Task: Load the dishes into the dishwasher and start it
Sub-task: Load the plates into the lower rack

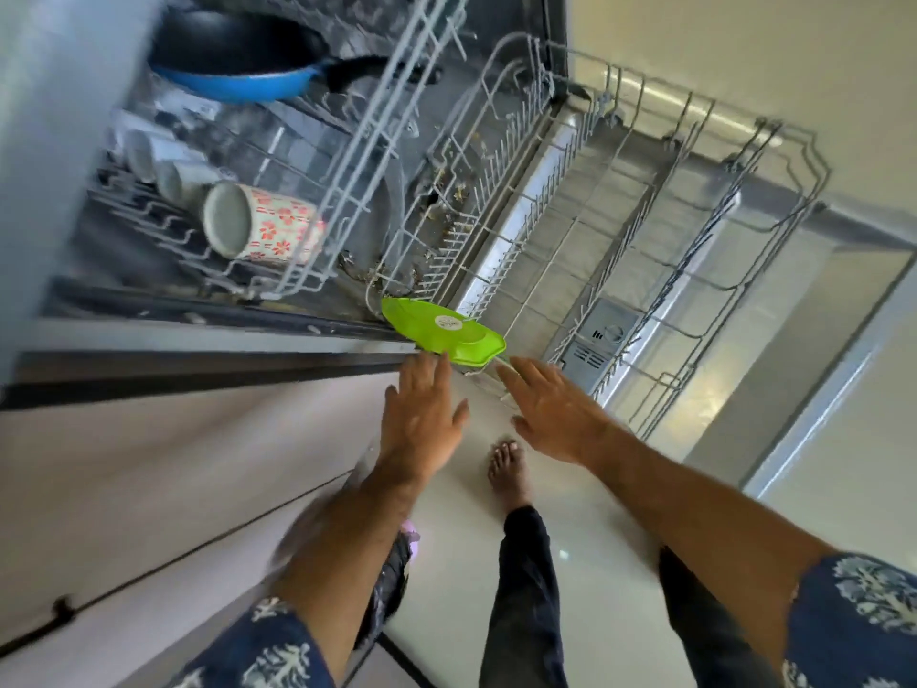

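Left hand (422,414) seemingly touching green plate (444,331) edge.

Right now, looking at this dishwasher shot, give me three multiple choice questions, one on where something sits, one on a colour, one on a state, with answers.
1. Where is the blue pan?
A. upper rack
B. lower rack
C. floor

2. What colour is the plate at the near corner of the lower rack?
A. red
B. green
C. white

3. How are the left hand and right hand?
A. both fists
B. both gripping the pan
C. both open, fingers extended

Answers: 1 A, the pan lies in the upper rack above the mugs. 2 B, it is bright lime green. 3 C, the fingers stretch toward the plate.
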A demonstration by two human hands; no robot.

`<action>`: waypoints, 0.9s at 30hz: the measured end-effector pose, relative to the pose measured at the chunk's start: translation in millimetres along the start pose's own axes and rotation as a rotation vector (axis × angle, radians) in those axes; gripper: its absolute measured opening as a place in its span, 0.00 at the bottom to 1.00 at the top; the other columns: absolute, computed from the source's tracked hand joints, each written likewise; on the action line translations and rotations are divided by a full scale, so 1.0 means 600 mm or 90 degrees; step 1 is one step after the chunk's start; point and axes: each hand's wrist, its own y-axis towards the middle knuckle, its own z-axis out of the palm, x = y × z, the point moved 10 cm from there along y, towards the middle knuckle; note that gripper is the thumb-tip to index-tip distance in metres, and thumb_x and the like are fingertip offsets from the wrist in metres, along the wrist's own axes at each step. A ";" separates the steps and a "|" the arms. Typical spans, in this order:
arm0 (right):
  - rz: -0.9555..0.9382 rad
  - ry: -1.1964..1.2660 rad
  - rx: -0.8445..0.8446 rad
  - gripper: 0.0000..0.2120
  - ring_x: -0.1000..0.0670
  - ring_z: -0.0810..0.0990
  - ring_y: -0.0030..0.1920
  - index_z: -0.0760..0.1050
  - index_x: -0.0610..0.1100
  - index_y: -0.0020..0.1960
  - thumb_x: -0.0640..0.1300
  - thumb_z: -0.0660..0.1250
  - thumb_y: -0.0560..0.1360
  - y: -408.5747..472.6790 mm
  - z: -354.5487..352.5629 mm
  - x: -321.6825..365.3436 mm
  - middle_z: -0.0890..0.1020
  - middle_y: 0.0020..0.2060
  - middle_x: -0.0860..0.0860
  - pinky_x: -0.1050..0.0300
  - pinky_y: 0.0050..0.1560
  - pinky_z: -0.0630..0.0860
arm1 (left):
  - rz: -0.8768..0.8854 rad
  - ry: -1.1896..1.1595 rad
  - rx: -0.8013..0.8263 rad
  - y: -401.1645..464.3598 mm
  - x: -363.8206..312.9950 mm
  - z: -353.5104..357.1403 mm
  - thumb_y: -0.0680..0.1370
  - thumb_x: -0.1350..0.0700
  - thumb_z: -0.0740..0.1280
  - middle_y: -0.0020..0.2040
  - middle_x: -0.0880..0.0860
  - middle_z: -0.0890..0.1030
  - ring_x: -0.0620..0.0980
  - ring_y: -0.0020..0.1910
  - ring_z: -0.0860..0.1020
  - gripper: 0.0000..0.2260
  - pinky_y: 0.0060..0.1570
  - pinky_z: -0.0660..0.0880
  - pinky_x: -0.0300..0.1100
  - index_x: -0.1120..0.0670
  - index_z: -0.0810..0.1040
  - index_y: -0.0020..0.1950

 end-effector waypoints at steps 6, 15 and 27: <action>-0.040 -0.100 0.055 0.39 0.38 0.54 0.78 0.49 0.42 0.81 0.55 0.64 0.79 -0.156 -0.136 0.128 0.55 0.79 0.42 0.37 0.77 0.51 | -0.012 0.017 -0.068 -0.221 -0.041 -0.133 0.78 0.39 0.62 0.80 0.62 0.59 0.62 0.79 0.58 0.36 0.72 0.62 0.64 0.57 0.59 0.80; -0.279 -0.186 0.118 0.37 0.42 0.52 0.79 0.45 0.45 0.81 0.58 0.58 0.81 -0.318 -0.235 0.490 0.51 0.80 0.44 0.38 0.77 0.48 | -0.283 -0.163 -0.133 -0.665 0.088 -0.251 0.80 0.39 0.55 0.80 0.59 0.62 0.61 0.79 0.60 0.33 0.74 0.60 0.64 0.55 0.60 0.80; -0.600 -0.293 0.173 0.31 0.44 0.59 0.77 0.55 0.45 0.80 0.55 0.59 0.82 -0.441 -0.078 1.015 0.59 0.78 0.46 0.43 0.75 0.57 | -0.655 -0.288 -0.239 -1.209 0.334 -0.124 0.81 0.45 0.56 0.81 0.57 0.59 0.61 0.80 0.56 0.25 0.75 0.56 0.65 0.53 0.68 0.76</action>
